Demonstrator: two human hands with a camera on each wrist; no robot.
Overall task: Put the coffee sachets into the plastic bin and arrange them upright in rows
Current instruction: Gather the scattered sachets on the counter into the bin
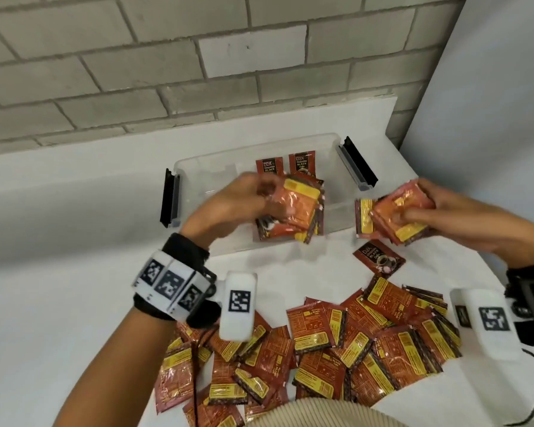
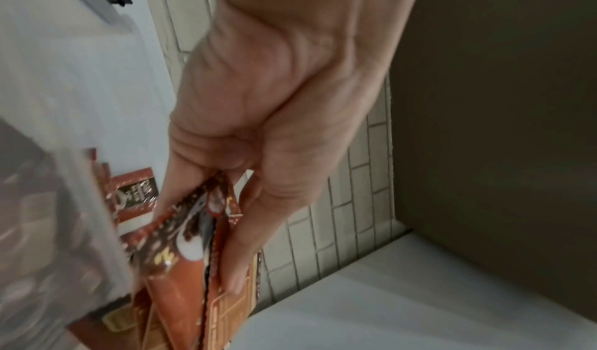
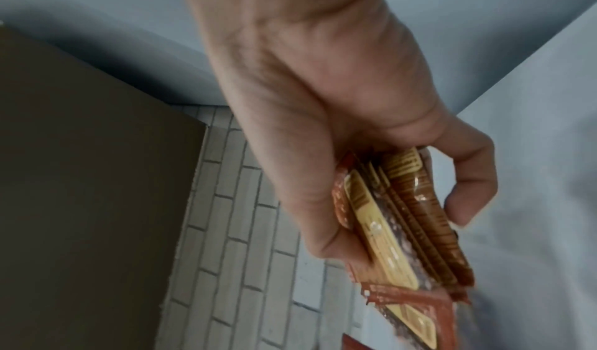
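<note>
From my head camera, my left hand [image 1: 228, 204] holds a stack of coffee sachets [image 1: 293, 211], fingers curled round it. The stack hangs over the plastic bin [image 1: 198, 167], near the bin's front wall. Its flat faces point up at me and its long side runs front to back. Two sachets [image 1: 285, 163] already stand upright against the bin's back wall. They are just behind my stack. So I think my stack must tip up on its edge and go in front of them. The bin's left half is bare, so there is room to move there.

My right hand [image 1: 463, 217] grips a second bunch of sachets [image 1: 398, 214]. It is past the bin's right end, over the table [image 1: 74, 272]. My left hand is nearer the row. One sachet [image 1: 378, 258] lies alone on the table below my right hand. A big loose pile [image 1: 336, 343] lies by the table's front edge, near my body.

From my left wrist camera, my fingers [image 2: 245, 248] and thumb pinch the stack [image 2: 193, 266] from both sides. It is blurry, but the standing sachets [image 2: 135, 192] show just past it.

From my right wrist camera, my hand [image 3: 339, 138] is wrapped round its bunch [image 3: 404, 222]. I see the sachets edge on, packed close together. The bin does not show here.
</note>
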